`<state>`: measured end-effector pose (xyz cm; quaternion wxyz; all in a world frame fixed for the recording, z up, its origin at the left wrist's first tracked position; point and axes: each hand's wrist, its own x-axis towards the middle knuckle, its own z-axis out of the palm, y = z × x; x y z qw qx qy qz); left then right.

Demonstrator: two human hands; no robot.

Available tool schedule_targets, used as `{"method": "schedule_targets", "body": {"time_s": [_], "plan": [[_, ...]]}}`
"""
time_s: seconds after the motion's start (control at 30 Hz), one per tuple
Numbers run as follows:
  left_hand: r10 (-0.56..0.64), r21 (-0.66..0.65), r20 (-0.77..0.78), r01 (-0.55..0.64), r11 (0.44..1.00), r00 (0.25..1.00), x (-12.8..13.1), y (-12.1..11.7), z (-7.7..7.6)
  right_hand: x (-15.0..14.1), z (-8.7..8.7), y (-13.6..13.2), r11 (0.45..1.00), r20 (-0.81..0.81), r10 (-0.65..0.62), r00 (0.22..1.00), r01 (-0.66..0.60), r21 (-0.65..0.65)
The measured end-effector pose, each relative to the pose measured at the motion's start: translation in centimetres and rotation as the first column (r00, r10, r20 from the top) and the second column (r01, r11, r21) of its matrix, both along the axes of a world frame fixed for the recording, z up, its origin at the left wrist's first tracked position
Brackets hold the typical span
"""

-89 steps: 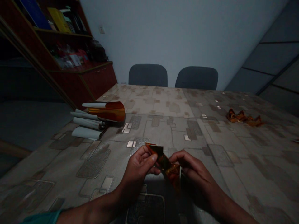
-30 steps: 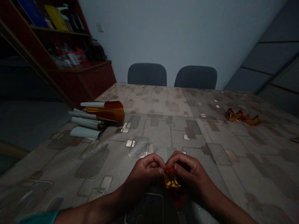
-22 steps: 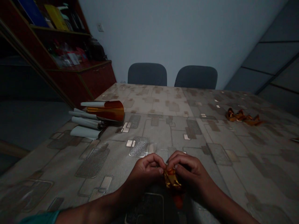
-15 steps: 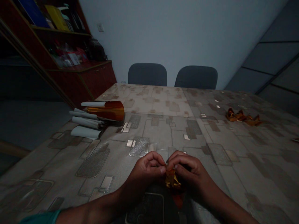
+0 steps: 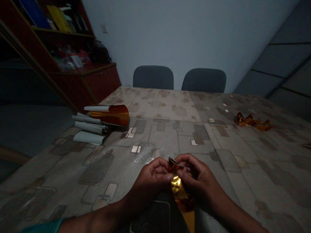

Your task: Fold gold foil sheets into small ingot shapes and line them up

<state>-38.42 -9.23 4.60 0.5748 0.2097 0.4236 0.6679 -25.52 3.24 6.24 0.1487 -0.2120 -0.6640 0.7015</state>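
Note:
A shiny gold foil paper strip (image 5: 181,193) hangs between my hands over the near table edge, its upper end curled up and its lower part crinkled. My left hand (image 5: 156,176) pinches it from the left, with thumb and fingertips at the narrow creased part. On the other side, my right hand (image 5: 195,176) grips it between thumb and curled fingers, just under the curled end. The fingertips of both hands nearly meet. Part of the foil is hidden behind the fingers.
Rolled gold-and-white paper sheets (image 5: 107,119) lie at the table's left. A crumpled gold foil piece (image 5: 252,122) rests at the right on the patterned tablecloth (image 5: 167,136). Two grey chairs (image 5: 153,77) stand behind the table, and a red-brown cabinet (image 5: 97,81) is at the left.
The foil's upper end now sticks up above my fingertips, and a longer, brighter stretch shows below. My right hand's fingers have opened slightly from their tighter curl.

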Motion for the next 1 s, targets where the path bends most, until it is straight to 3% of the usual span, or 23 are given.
{"method": "schedule_targets", "body": {"time_s": [0.2, 0.43, 0.77, 0.9, 1.0], "plan": [[0.014, -0.073, -0.095, -0.021, 0.997, 0.995, -0.1, 0.1, -0.3, -0.3, 0.2, -0.3, 0.997, 0.001, -0.033, 0.999, 0.033, -0.065], [0.010, -0.084, -0.033, -0.013, 0.996, 0.999, -0.2, 0.1, 0.3, 0.2, 0.3, 0.0, 0.988, -0.088, -0.022, 0.996, 0.009, -0.153], [0.205, -0.118, -0.125, -0.220, 0.968, 0.971, -0.7, 0.4, 0.5, 1.3, 1.4, 1.3, 0.984, -0.007, 0.067, 0.998, -0.065, 0.166], [0.256, -0.123, -0.180, -0.280, 0.952, 0.950, -0.7, 0.3, 0.7, 1.3, 1.8, 1.5, 0.883, 0.011, 0.241, 0.970, -0.224, 0.413], [0.273, -0.106, -0.208, -0.300, 0.948, 0.939, -0.7, 0.3, 0.7, 1.0, 1.6, 1.4, 0.817, -0.032, 0.321, 0.946, -0.260, 0.515]]}}
